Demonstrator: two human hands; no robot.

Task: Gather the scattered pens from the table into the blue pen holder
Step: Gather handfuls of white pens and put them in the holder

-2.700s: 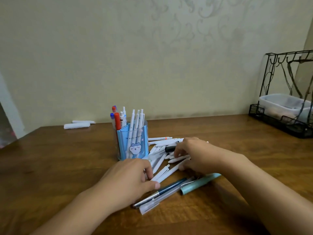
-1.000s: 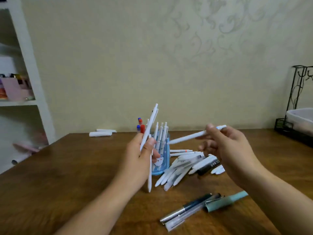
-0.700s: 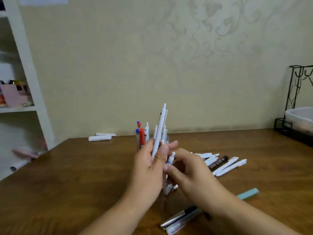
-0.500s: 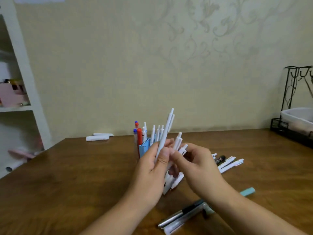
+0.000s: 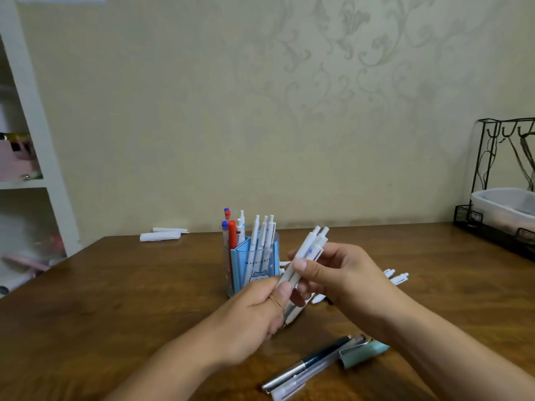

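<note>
I am working over a wooden table (image 5: 115,299) pushed against a patterned wall, with a black wire rack (image 5: 503,180) off at the far right holding a white tub, well clear of my reach. Centre stage is the blue pen holder (image 5: 256,266), upright, just behind my hands, already carrying a stand of white pens plus red and blue-capped ones; I judge it sits that close so each load needs only a short lift.

My left hand (image 5: 254,316) is curled shut around the lower ends of a bundle of white pens (image 5: 304,261), thumb pressed along the barrels. My right hand (image 5: 344,279) pinches the same bundle higher up, thumb in front and fingers behind. Two hands on one bundle looks to me like squaring the pens parallel, clicker ends up and tilted to the right, so they drop into the holder together rather than snagging on those inside.

More white pens (image 5: 395,276) lie on the table behind my right wrist, mostly hidden. Nearest me lie a dark pen with a metal barrel (image 5: 307,363), a clear one touching it, and a teal pen (image 5: 363,352), left for a later load, I'd guess. Two small white rolls (image 5: 162,235) rest by the wall; I cannot tell what they are.
</note>
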